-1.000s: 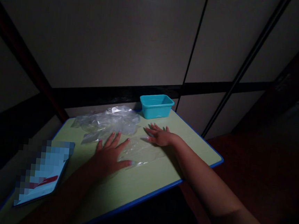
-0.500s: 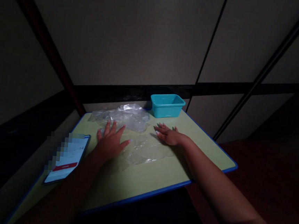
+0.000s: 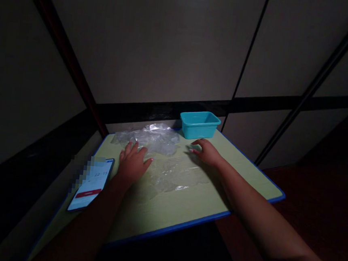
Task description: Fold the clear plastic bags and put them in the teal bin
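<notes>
The right hand has curled from its flat spread, thumb and fingers apart, while the left hand stays splayed, leaving the sheet spread on the worktop between them, apparently ungripped.

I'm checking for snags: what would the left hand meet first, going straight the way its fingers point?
Likely the crumpled clear plastic, which lies just ahead of the left hand; depth is hard to judge here, and the two may be touching.
</notes>
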`<state>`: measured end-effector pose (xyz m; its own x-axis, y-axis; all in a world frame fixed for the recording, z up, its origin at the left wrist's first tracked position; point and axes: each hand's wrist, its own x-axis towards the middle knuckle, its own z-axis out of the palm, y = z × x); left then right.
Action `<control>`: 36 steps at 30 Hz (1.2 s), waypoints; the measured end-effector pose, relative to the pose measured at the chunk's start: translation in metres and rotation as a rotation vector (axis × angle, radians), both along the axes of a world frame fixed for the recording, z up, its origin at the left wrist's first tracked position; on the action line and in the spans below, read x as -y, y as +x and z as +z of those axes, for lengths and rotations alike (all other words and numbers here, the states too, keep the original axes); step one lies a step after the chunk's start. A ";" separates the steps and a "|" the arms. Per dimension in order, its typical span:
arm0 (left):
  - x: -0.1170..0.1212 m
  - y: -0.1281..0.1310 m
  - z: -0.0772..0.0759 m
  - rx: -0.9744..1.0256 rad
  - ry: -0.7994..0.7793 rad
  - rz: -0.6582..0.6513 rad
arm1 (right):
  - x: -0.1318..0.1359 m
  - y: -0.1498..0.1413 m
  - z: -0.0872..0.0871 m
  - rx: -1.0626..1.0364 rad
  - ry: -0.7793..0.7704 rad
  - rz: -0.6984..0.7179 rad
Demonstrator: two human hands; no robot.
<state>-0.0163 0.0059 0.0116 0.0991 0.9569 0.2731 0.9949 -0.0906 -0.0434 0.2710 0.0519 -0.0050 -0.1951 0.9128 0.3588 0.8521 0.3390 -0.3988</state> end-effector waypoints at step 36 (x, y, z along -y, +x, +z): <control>-0.010 -0.006 -0.016 0.127 -0.127 0.013 | -0.002 -0.001 0.001 0.062 -0.177 -0.184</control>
